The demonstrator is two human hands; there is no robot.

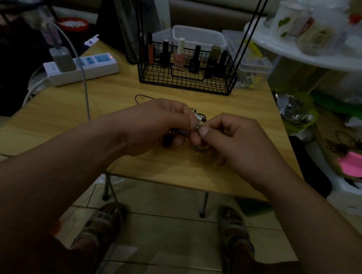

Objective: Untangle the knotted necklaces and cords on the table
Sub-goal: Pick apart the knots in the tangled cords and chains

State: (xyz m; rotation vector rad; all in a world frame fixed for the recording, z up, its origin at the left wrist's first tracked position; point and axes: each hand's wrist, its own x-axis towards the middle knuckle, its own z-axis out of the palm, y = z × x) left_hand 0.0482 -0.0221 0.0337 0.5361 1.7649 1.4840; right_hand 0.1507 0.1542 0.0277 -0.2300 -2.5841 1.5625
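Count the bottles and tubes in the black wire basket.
6, left to right: orange tube, left black bottle, pink bottle, middle black bottle, olive-capped bottle, right black bottle. Others may be hidden.

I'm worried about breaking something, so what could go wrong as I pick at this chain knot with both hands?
Your left hand and right hand pinch the thin silver chain close together; pulling apart could tighten the knot or snap a link. The black cord trailing behind the left hand may be caught in it and drag along. Dim light hides fine links.
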